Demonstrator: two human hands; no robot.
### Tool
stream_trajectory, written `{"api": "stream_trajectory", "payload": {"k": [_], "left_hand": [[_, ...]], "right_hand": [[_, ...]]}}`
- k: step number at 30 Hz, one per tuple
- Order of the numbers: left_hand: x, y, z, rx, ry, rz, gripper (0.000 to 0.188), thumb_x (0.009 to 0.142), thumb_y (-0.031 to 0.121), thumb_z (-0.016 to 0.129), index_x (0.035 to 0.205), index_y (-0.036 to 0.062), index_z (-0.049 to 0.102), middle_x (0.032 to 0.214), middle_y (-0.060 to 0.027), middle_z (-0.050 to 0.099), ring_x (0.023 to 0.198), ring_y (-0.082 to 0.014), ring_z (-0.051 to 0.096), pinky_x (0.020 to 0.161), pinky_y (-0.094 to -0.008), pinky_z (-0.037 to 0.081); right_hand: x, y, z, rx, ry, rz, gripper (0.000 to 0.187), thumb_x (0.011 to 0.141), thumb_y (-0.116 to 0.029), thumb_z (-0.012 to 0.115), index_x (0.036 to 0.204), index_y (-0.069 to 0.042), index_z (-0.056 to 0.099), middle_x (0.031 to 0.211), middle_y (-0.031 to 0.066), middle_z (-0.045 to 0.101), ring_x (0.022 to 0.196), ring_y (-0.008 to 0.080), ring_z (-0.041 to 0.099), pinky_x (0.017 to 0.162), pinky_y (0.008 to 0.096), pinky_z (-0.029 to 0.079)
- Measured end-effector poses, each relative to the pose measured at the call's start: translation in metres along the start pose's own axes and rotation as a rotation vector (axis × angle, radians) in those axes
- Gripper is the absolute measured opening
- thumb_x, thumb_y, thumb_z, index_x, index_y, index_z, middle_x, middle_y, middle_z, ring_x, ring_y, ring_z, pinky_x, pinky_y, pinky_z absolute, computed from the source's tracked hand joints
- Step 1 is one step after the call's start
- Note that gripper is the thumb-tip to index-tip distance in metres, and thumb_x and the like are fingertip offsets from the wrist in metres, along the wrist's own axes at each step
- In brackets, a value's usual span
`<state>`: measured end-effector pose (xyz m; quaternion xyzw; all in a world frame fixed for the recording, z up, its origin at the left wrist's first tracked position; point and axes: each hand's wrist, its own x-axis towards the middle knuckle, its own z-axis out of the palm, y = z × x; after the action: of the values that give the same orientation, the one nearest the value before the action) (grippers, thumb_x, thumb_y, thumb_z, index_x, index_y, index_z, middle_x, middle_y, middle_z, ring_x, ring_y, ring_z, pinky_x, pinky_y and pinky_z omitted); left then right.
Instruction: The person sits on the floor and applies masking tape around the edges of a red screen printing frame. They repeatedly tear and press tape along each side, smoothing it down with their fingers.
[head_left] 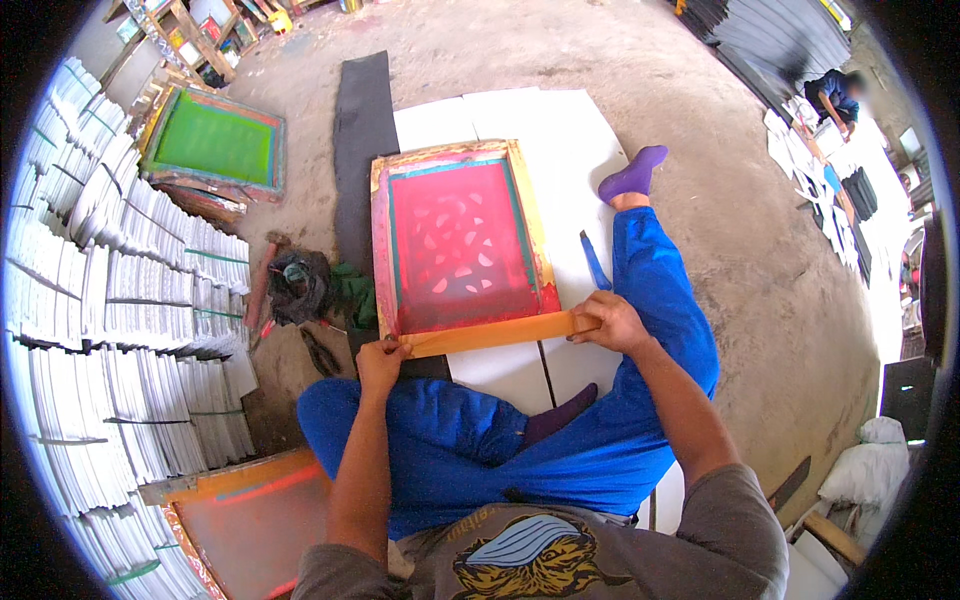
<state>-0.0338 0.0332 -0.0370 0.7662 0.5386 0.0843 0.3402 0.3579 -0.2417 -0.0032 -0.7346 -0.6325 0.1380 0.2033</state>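
A strip of brown tape point(490, 334) is stretched along the near edge of a screen-printing frame point(536, 215). My left hand point(380, 362) pinches the strip's left end by the frame's near left corner. Its right end is gripped between the fingers of my right hand point(612, 322), just past the near right corner. Inside the frame is a pink-red mesh point(455, 240) with pale rounded shapes, bordered by teal tape. The frame lies on white boards point(580, 130) on the floor between my legs. Whether the strip's middle is stuck down, I cannot tell.
A blue-handled tool point(595, 262) lies beside my right leg. Bundled paper stacks point(150, 300) rise at the left, near a green screen frame point(216, 140) and a black plastic bag point(300, 285). Another frame point(245, 520) leans at lower left. A person point(832, 100) works far right.
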Motion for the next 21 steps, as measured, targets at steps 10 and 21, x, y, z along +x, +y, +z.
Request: {"api": "stream_trajectory", "payload": {"k": [10,21], "left_hand": [[-0.002,0.01,0.002,0.092,0.047,-0.019,0.026,0.081,0.028,0.083,0.094,0.0044,0.081,0.086,-0.0194,0.075,0.081,-0.0349,0.075,0.078,-0.0414,0.057],[0.002,0.01,0.003,0.088,0.067,-0.041,0.028,0.078,0.028,0.085,0.093,0.0042,0.081,0.087,-0.0191,0.076,0.083,-0.0344,0.075,0.08,-0.0416,0.058]], "right_hand": [[0.017,-0.002,0.013,-0.343,0.031,-0.118,0.026,0.075,-0.032,0.082,0.096,-0.02,0.071,0.096,0.0045,0.063,0.094,0.0248,0.063,0.08,0.041,0.05],[0.017,-0.009,0.016,-0.328,0.007,-0.097,0.027,0.077,-0.029,0.08,0.102,-0.022,0.075,0.1,0.0044,0.065,0.099,0.0244,0.062,0.084,0.0399,0.05]]}}
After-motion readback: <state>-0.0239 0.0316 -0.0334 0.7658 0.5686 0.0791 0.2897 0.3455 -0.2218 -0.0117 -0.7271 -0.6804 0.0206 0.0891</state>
